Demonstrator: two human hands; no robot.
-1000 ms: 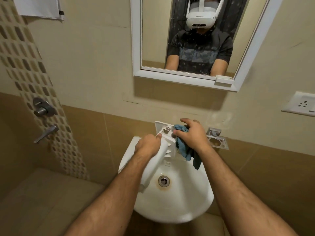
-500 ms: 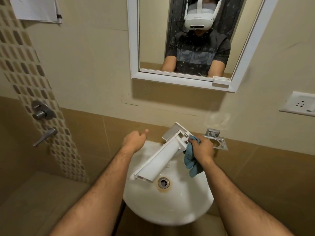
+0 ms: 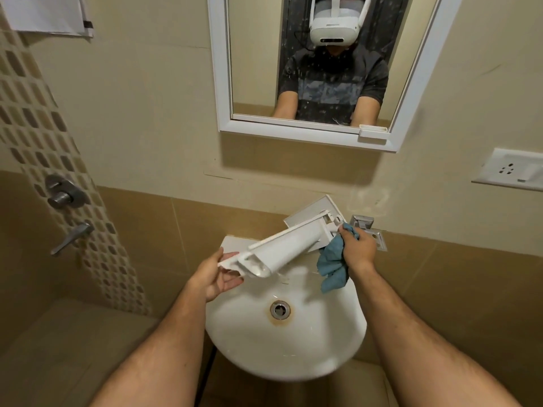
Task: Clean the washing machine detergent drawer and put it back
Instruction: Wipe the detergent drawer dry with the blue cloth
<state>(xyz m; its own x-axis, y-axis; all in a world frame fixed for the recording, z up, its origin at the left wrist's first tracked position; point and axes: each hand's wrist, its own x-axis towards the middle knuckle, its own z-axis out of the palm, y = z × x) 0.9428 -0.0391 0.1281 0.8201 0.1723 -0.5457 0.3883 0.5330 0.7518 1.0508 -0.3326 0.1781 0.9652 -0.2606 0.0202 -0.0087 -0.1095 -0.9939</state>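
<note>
I judge us mid-clean: my right hand (image 3: pixel 357 248) pinches the blue cloth (image 3: pixel 333 265) against the detergent drawer (image 3: pixel 282 249) over the sink (image 3: pixel 293 353) (twelve o'clock rim), left hand (image 3: pixel 216 274) open beneath it, refitting undone.

You have the white detergent drawer (image 3: pixel 289 246) held tilted above the sink, front panel raised toward the wall, narrow end lowest at your left. A crumpled blue cloth (image 3: pixel 333 261) hangs at its right end.

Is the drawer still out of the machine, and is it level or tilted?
Out and tilted. The detergent drawer is held over the sink, front panel raised at the right hand, lower end at the left hand.
</note>
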